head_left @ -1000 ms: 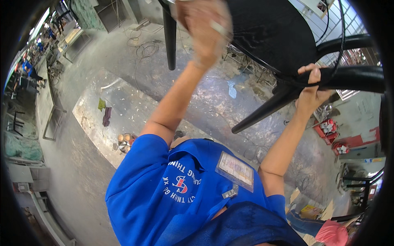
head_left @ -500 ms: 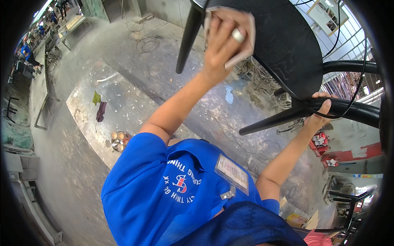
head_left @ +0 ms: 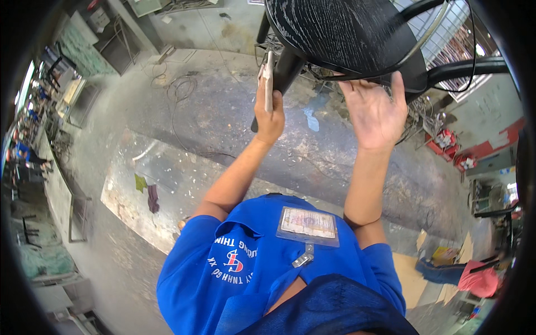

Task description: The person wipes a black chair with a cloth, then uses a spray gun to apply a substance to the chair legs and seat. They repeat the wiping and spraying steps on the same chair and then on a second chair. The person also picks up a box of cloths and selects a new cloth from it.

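A black wooden chair (head_left: 340,33) with visible grain on its seat fills the top of the view, tilted, its legs and curved rails running outward. My right hand (head_left: 375,114) is at the seat's near edge, palm turned up toward me; the thumb lies over the rim while the fingertips go out of sight behind it. Beside a chair leg (head_left: 287,70), my left hand (head_left: 270,120) is closed round a flat pale pad (head_left: 269,81), seen edge-on. Whether the pad touches the leg I cannot tell.
A thin black cable (head_left: 473,56) loops past the chair. On the floor lie a worn board (head_left: 125,184), a green cloth (head_left: 140,182) and a dark purple cloth (head_left: 153,198). Red bins (head_left: 444,144) stand at right. Another person in a pink top (head_left: 479,279) is at lower right.
The chair has been turned and shifted. My left hand has come down off the seat with the pad, now edge-on. My right hand has moved left from a chair rail to the seat's edge.
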Tool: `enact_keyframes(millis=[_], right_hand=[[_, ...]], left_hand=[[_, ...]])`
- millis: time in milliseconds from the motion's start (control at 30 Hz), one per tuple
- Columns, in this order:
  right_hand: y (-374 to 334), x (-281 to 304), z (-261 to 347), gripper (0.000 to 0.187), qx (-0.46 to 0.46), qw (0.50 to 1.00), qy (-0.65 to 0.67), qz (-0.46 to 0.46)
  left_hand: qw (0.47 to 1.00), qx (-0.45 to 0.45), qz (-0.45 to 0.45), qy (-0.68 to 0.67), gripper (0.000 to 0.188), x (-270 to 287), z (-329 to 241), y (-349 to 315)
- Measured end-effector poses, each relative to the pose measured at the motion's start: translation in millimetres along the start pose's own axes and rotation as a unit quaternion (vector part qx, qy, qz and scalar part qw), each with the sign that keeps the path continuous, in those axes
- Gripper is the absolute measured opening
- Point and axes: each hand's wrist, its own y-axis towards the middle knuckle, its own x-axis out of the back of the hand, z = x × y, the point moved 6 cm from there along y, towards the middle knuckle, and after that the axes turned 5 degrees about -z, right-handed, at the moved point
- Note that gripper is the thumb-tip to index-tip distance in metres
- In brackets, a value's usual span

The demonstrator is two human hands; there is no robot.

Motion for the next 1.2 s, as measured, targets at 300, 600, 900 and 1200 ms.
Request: enact_keyframes(millis=[300,600,900,1200], right_hand=[[38.4,32.1,103.9,0.043,0.231,0.946,-0.120,-0.194],[31.9,37.1,149.2,0.042,0.391,0.858,-0.266,-0.199],[-42.2,60.2,-44.7,0.068,0.411,0.770,-0.487,-0.022],[-52.8,90.4,-39.8,0.036,0.289,0.569,-0.770,0.015]], left_hand=[[0.983,-0.174,-0.039,0.036,0.046,12.9,5.6,-5.6],[0.993,-0.114,0.024,-0.019,0.051,2.7,4.6,-22.9],[0.945,0.062,0.237,-0.217,0.051,-35.4,-32.5,-36.5],[0.876,-0.456,-0.050,-0.151,0.034,-36.7,-107.2,43.0]])
